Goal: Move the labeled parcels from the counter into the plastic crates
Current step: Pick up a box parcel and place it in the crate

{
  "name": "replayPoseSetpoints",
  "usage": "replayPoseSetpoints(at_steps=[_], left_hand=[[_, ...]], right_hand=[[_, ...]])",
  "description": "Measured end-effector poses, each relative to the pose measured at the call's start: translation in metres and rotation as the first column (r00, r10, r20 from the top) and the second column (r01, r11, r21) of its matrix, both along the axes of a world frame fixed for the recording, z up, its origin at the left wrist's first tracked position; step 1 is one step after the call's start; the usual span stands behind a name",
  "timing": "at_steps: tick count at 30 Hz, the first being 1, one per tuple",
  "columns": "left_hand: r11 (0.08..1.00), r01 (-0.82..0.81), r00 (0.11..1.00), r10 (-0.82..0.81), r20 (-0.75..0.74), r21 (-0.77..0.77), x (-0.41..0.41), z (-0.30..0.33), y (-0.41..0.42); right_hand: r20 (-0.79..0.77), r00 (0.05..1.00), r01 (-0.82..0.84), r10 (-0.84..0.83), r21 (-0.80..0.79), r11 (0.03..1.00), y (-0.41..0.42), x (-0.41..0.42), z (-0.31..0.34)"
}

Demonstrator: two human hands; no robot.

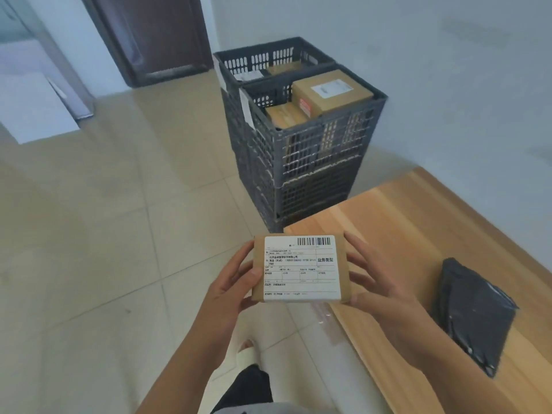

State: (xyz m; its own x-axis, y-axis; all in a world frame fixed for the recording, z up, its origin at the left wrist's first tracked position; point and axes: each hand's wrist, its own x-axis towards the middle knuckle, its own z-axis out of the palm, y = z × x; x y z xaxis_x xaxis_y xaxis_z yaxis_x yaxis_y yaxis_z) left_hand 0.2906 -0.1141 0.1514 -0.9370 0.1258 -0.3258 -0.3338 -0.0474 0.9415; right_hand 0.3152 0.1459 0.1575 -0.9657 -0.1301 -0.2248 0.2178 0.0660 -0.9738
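Head view: I'm gripping a labeled parcel [300, 268] between both hands, left hand [231, 289] and right hand [385, 289] curling round its sides, beside the tabletop [418, 222].

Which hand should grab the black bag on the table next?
Probably the right hand: the flat black plastic mailer bag lies on the wooden counter on its side. Both hands hold the labeled cardboard parcel.
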Motion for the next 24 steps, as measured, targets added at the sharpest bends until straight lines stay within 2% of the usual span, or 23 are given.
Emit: replayPoseSetpoints(at_steps=[7, 11, 19, 24], left_hand=[[0.999, -0.025, 0.998, 0.027, -0.053, 0.033, -0.092, 0.011, -0.087], [0.998, -0.039, 0.997, 0.041, -0.059, 0.041, -0.129, 0.012, -0.126], [0.996, -0.084, 0.996, 0.085, -0.020, 0.032, -0.196, 0.002, -0.169], [0.995, -0.100, 0.995, 0.099, -0.033, -0.011, -0.269, 0.003, -0.197]], right_hand=[[-0.052, 0.995, -0.085, 0.085, 0.002, 0.996, -0.082, -0.100, 0.027], [-0.077, 0.994, -0.074, 0.073, -0.014, 0.997, -0.122, -0.138, 0.034], [-0.041, 0.991, -0.125, 0.125, 0.006, 0.992, -0.163, -0.219, 0.020], [-0.015, 0.988, -0.156, 0.156, -0.021, 0.988, -0.187, -0.305, 0.005]])
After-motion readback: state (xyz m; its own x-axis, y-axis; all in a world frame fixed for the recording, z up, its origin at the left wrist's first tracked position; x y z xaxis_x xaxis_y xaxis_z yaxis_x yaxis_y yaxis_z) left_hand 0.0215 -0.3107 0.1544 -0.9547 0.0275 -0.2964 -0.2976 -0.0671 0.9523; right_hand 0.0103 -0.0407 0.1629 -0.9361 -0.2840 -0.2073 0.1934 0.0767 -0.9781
